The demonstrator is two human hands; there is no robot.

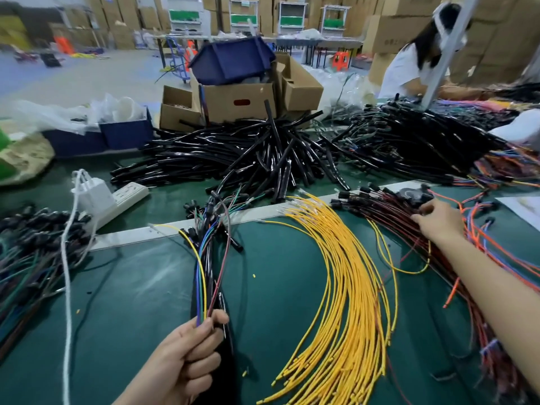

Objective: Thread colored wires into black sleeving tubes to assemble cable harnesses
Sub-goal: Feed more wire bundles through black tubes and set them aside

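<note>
Left hand (187, 355), low at centre-left over green bench mat (140, 302): fingers and thumb curled round a thin wire bundle (204, 276) of yellow, blue, green, purple and dull red strands, held upright, far ends fanning toward small black connectors. Grips also an apparent black sleeving tube (223, 302) lying alongside the bundle.

Bundle judged light and limp, prone to sag and splay unless kept together. Best pinched just behind the tips for feeding.

Behind, on the mat, heaped sleeving pile (248, 159): glossy curved lengths, judged semi-stiff and probably slippery. Best taken near the mouth, so as to steady the opening.

Further right, yellow wires (347, 287) laid in a sweeping arc on the mat, untouched by either hand. Beyond these, dark red wires (391, 226) with black connectors at the far end.

Right hand (438, 219) rests on the dark red wires, fingers bent down into the strands — pinching or merely touching, cannot tell. Just beside it, orange and blue wires (491, 249).

Obscured or doubtful:
- Lower ends of held bundle buried in the left fist.
- Tube mouth not visible — depth of threading, if any, unknown.
- Right fingertips blurred among the strands.
- Orange and blue wires cut off at the right frame edge.
- Wire terminals throughout too small to read.
</note>
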